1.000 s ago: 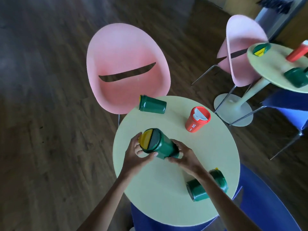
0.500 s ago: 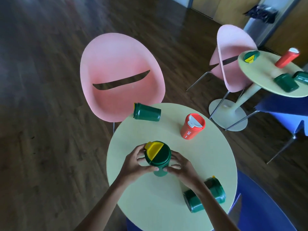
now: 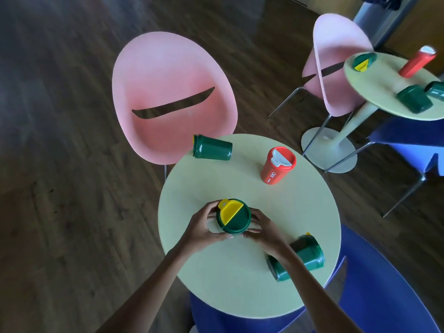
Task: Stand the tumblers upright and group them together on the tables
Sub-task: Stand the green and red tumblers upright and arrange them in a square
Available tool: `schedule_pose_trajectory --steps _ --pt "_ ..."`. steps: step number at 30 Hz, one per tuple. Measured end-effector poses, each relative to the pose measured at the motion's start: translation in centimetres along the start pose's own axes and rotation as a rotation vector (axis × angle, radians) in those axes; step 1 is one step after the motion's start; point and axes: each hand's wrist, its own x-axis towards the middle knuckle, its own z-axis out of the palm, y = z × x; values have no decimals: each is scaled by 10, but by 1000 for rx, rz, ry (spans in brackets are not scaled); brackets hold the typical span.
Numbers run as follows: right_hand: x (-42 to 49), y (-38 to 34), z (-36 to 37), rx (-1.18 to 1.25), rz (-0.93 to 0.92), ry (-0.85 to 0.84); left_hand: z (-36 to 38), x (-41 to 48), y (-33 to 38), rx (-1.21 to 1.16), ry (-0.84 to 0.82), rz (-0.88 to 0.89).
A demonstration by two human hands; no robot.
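Note:
A green tumbler with a yellow-and-green lid (image 3: 233, 216) stands upright on the round pale-green table (image 3: 216, 183). My left hand (image 3: 204, 228) and my right hand (image 3: 264, 230) clasp it from both sides. A red tumbler (image 3: 276, 168) stands upright at the back right. One green tumbler (image 3: 212, 151) lies on its side at the table's far edge. Another green tumbler (image 3: 302, 257) lies on its side at the front right, partly hidden behind my right forearm.
A pink chair (image 3: 168, 92) stands behind the table and a blue chair (image 3: 374, 296) at the front right. A second round table (image 3: 374, 80) at the far right carries a red tumbler (image 3: 416, 61) and three green ones, with another pink chair (image 3: 336, 56) beside it.
The green tumbler was tilted in both hands a second ago; it has been turned upright and set on the table, lid up. The view has shifted slightly.

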Motion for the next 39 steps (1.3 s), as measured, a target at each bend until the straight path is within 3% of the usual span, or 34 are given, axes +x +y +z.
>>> schedule_pose_trajectory --steps 6,10,13,17,19,23,27,34,39 --pt "-32 -1 -6 -30 -31 42 5 -27 -13 53 108 -94" --pt "-80 -1 -18 12 -37 239 29 -64 -16 39 218 -214" --pt "-124 9 -30 40 -30 475 58 -79 -1 76 108 -187" --pt "-164 38 -45 57 74 812 103 -57 40 144 -104 16" --pt "-169 51 -52 99 144 887 127 -35 58 175 -187 75" --pt "-160 74 -64 183 379 816 163 14 64 305 -382 -82" --pt "-140 92 -67 359 469 731 176 44 52 293 -490 -334" --pt "-123 92 -66 670 477 577 178 55 42 260 -600 -353" --pt "-125 88 -67 728 385 599 172 51 45 270 -567 -311"
